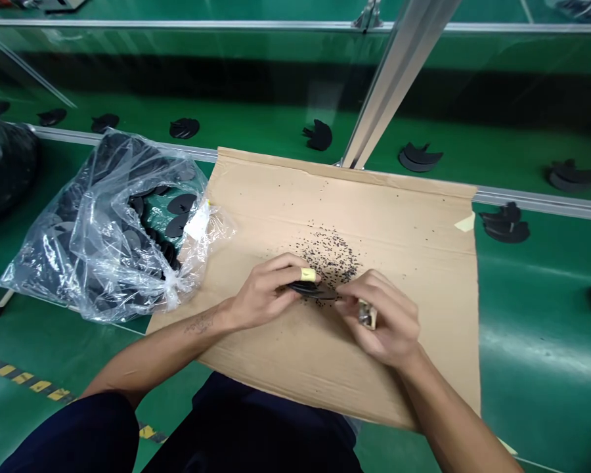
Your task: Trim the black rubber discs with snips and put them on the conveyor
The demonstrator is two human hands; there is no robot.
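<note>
Head view: the left hand's (270, 289) grip pinches a black disc (315, 290) by its left edge. The right hand's (381, 315) grip closes around a metal tool (367, 315), fingertips beside the disc. Black bits (332, 253) lie beyond both grips on cardboard (408, 249).

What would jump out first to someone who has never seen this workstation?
Probably the dense scatter of tiny black bits on the cardboard sheet, just beyond the left hand, which holds thin black pieces, and the right hand. Next, the bulging clear plastic bag to the left, with black discs showing at its opening.
</note>
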